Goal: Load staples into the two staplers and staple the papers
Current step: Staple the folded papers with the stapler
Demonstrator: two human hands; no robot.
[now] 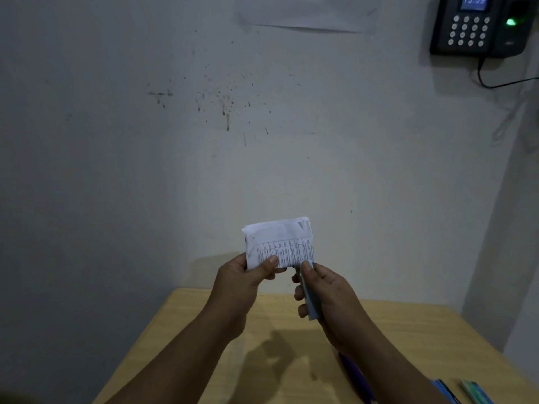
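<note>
A small folded stack of papers [280, 242] with a printed table is held up above the table, in front of the wall. My left hand [242, 282] pinches its lower left edge between thumb and fingers. My right hand [323, 295] grips a light blue stapler [309, 298] whose front end meets the papers' lower right corner. A purple object [357, 377], possibly the second stapler, lies on the table, partly hidden under my right forearm.
The wooden table [204, 345] stands against a stained grey wall. A blue object [446, 390] and a green one [475, 392] lie at the table's near right edge. A keypad device [478, 24] with a cable hangs on the wall at top right.
</note>
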